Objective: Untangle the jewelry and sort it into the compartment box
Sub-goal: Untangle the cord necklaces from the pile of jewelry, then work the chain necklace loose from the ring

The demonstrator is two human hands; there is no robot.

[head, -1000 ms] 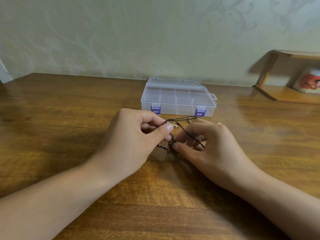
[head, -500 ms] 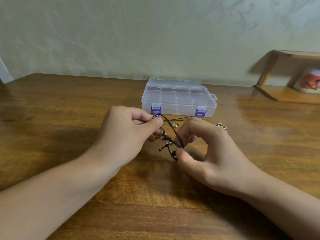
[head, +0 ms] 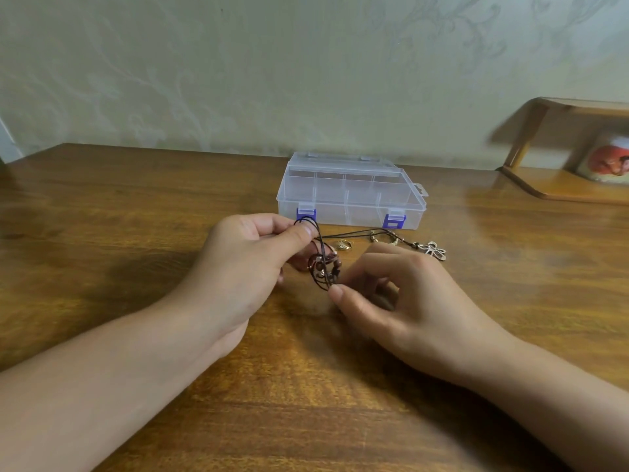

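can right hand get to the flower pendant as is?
Probably yes, once freed. The flower pendant lies on bare table just beyond the right hand, nothing between. But that hand is pinching the black cord tangle, so its grip must let go first.

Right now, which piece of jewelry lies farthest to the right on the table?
The flower pendant, at the far end of the black cord; the ring lies nearer the left hand.

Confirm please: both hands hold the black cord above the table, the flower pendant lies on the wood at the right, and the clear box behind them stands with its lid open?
Not quite. The head view shows the clear box with its lid closed and both blue latches down. The rest holds: left hand and right hand hold the black cord; the flower pendant lies at the right.
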